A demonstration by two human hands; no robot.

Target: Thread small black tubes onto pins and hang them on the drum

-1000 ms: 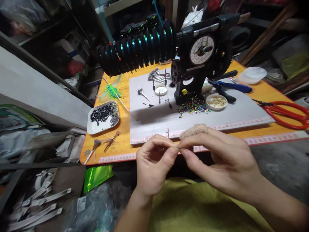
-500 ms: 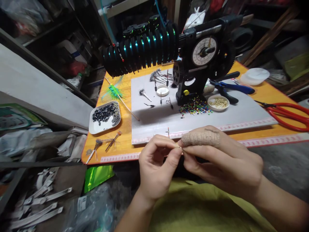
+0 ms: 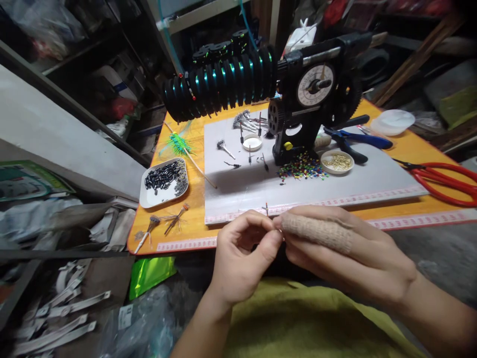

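Note:
My left hand (image 3: 242, 263) is closed in a pinch, its thumb and index fingertips meeting just in front of the board's near edge. Above those fingertips pokes a small thin piece with an orange tip (image 3: 266, 209), its lower end hidden by the fingers. My right hand (image 3: 346, 253) pinches right beside it, fingertips touching the left ones. Beige woven tape (image 3: 316, 232) wraps a finger of the right hand. Whatever lies between the fingertips is too small to make out.
Behind the hands, a black geared machine with a dial (image 3: 316, 85) stands on the grey board (image 3: 238, 191). Around it are colourful beads (image 3: 303, 166), a dish of gold bits (image 3: 337, 162) and pliers (image 3: 367, 139). Red-handled scissors (image 3: 447, 179) lie right; a tray of black pieces (image 3: 164, 199) sits left.
The right hand has rolled, so more of its taped finger faces up. The orange-tipped piece has shifted slightly right and down. The fingertips stay together.

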